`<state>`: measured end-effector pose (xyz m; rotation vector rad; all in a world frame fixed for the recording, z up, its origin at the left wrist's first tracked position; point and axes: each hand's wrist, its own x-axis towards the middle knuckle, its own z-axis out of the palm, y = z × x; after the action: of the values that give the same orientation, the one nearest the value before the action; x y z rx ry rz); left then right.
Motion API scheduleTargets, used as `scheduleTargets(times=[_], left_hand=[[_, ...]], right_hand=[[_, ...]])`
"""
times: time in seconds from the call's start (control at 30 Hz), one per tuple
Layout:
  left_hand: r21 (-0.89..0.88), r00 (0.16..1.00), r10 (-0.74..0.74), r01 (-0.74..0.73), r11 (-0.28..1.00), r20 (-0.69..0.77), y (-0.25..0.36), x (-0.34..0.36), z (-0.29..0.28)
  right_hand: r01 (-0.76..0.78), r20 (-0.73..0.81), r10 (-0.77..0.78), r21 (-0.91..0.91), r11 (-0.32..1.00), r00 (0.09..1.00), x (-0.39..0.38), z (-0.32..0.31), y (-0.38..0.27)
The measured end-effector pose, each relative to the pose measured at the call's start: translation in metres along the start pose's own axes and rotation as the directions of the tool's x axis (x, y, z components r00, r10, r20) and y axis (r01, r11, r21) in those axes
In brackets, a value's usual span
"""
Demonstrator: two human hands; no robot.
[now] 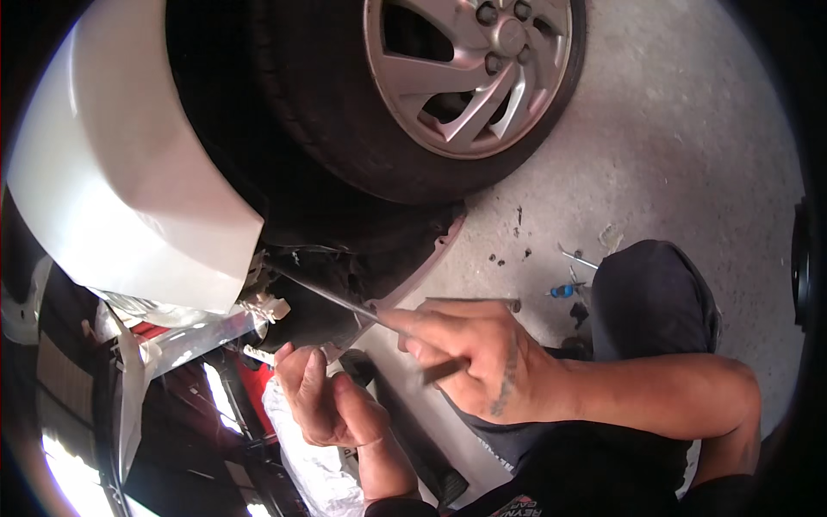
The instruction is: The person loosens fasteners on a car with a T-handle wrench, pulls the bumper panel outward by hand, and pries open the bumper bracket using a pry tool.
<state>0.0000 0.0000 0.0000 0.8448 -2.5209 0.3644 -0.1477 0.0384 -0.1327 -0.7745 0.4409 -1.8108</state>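
Right hand (482, 362) grips rod (332, 297), centre; left hand (323, 401) curled, lower middle, can't tell if holding. Rod tip near panel (129, 164) corner, left; looks unfinished.

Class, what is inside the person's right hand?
A long, slim, grey metal rod and a short, brownish, cylindrical bar end emerge from the right hand; its grip hides whether they join inside.
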Motion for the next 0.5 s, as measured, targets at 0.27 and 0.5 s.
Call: scheduleTargets(times=[0.27,0.5], left_hand=[[-0.003,1.0,-0.019,0.019,1.0,0.007,-0.004,-0.003,-0.002],[0.042,0.999,0.024,-0.023,0.999,-0.028,-0.006,-0.003,0.003]], right_hand=[[0.111,0.222,-0.051,-0.269,0.957,0.974,-0.002,-0.002,-0.008],[0.147,0.09,-0.132,-0.202,0.968,0.987,-0.001,0.001,0.005]])
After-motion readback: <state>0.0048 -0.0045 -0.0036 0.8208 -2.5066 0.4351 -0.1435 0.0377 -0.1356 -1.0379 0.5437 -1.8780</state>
